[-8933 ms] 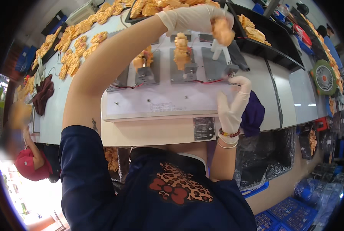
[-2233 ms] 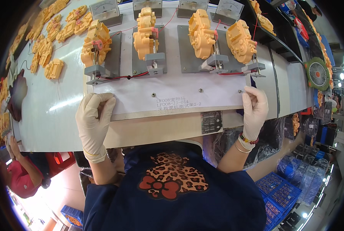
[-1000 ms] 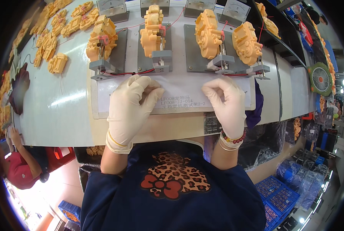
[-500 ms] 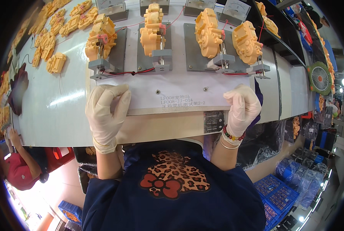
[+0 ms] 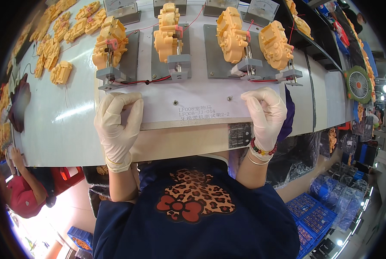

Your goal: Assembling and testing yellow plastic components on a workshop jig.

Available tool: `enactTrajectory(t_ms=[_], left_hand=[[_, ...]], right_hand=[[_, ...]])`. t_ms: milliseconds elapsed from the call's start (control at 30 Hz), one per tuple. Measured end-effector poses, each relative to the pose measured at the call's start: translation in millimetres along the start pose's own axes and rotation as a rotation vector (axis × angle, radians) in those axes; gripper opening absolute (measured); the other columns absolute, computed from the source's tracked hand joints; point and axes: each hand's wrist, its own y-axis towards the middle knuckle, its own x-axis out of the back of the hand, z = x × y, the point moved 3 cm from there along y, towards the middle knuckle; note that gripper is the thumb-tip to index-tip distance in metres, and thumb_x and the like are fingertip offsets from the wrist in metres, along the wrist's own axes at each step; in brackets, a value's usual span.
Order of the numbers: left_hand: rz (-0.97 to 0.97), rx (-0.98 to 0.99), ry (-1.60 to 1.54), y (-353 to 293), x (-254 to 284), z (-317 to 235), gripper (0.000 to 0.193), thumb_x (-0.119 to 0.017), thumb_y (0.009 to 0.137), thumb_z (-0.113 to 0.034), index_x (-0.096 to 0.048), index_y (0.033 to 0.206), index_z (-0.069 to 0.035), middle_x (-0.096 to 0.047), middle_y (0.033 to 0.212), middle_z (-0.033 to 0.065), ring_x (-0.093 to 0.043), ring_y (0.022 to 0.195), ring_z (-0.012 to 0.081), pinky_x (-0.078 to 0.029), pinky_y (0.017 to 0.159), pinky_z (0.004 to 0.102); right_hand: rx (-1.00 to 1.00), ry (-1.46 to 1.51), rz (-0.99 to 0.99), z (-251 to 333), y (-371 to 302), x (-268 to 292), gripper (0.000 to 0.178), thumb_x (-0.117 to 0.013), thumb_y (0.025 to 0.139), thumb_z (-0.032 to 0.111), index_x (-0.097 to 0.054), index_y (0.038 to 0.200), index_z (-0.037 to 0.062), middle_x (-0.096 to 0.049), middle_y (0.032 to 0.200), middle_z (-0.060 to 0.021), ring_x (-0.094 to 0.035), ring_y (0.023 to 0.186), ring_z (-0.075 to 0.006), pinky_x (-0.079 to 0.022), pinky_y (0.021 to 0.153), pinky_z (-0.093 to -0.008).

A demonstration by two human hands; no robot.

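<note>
Over the front left of the white test board, my left hand in a white glove is closed, thumb and fingertips together. I see nothing held in it. My right hand, gloved too and with a beaded bracelet, is loosely closed at the board's front right. Its fingertips reach toward a small metal screw, and nothing shows between them. Behind my hands, yellow-orange plastic gearbox housings stand on grey metal plates, each beside a small grey clamp fixture.
Analog panel meters line the back. More orange housings lie on the left of the table. A green fan stands at the right, near a black shelf. Blue crates sit below. Another person's arm is at far left.
My right hand has moved slightly left and up, its fingers extending a little from a tighter curl. The left hand has shifted slightly left, still closed. The housings stay in place.
</note>
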Motion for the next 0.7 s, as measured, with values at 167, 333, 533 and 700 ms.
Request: enactTrajectory(t_ms=[167, 333, 533, 700], left_hand=[[0.0, -0.002, 0.005, -0.4, -0.8, 1.9, 0.013, -0.075, 0.077, 0.002, -0.072, 0.089, -0.003, -0.064, 0.079, 0.0055, -0.062, 0.07, 0.0169, -0.05, 0.067, 0.0278], [0.011, -0.002, 0.011, 0.6, -0.5, 1.4, 0.013, -0.075, 0.078, 0.002, -0.072, 0.089, -0.003, -0.065, 0.08, 0.0055, -0.062, 0.07, 0.0166, -0.05, 0.066, 0.0275], [0.01, 0.002, 0.0, -0.2, -1.8, 2.5, 0.013, -0.075, 0.078, 0.002, -0.072, 0.09, -0.003, -0.064, 0.08, 0.0054, -0.063, 0.07, 0.0163, -0.05, 0.066, 0.0273], [0.021, 0.001, 0.01, -1.1, -1.0, 1.7, 0.013, -0.075, 0.079, 0.002, -0.072, 0.09, -0.003, -0.064, 0.081, 0.0057, -0.063, 0.07, 0.0162, -0.05, 0.065, 0.0273]], right_hand=[[0.012, -0.066, 0.002, -1.7, 0.0, 0.1, 0.004, -0.073, 0.081, -0.003, -0.072, 0.084, -0.0009, -0.062, 0.073, -0.002, -0.054, 0.066, -0.0078, -0.042, 0.061, -0.0223], [-0.013, -0.065, -0.002, -4.0, -0.7, -0.2, 0.005, -0.075, 0.08, -0.001, -0.072, 0.084, 0.0003, -0.064, 0.074, -0.0033, -0.056, 0.066, -0.0081, -0.041, 0.059, -0.0228], [-0.045, 0.087, 0.016, 3.5, -0.4, 4.4, 0.007, -0.07, 0.085, 0.005, -0.067, 0.079, 0.0027, -0.055, 0.066, 0.0012, -0.05, 0.061, -0.01, -0.04, 0.065, -0.0246], [-0.013, 2.1, -0.122, -12.2, -15.5, 50.2, 0.034, -0.052, 0.095, 0.017, -0.043, 0.062, 0.0134, -0.04, 0.063, 0.0036, -0.04, 0.06, -0.0097, -0.034, 0.064, -0.0297]])
